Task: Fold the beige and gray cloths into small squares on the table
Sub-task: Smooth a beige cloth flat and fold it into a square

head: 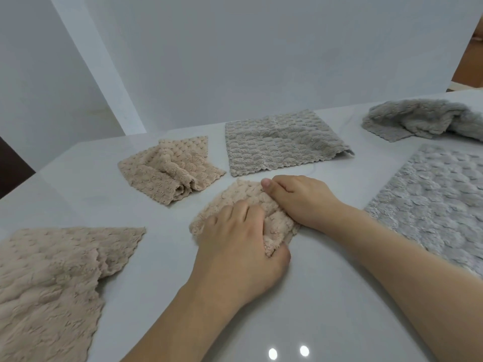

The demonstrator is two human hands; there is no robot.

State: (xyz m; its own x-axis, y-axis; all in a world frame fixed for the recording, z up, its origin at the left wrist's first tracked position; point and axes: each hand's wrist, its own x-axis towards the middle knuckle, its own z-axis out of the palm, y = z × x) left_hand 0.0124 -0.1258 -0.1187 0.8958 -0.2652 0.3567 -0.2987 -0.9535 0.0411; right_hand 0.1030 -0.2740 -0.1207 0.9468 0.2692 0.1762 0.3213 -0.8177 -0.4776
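A: Where's the cloth being worked?
B: Small beige cloth (243, 212), middle of the table (326, 296), already bunched small. Both hands on it.
A: Grips?
B: Left hand (235, 246) lies over the near part, thumb curled under the near edge, so it's pinching the fold. Right hand (300, 202) has fingers curled into the far right side, thumb on top, holding cloth too.
A: Doing it well?
B: Guessing: line up the edges before pressing flat, keep corners matched, then smooth with a flat palm so the fluffy pile doesn't spring open.
A: Rest?
B: Looks like plenty left: crumpled beige cloth (170, 168), big beige cloth (52, 283), folded gray cloth (282, 142), flat gray cloth (431, 205), heaped gray cloth (423, 118).
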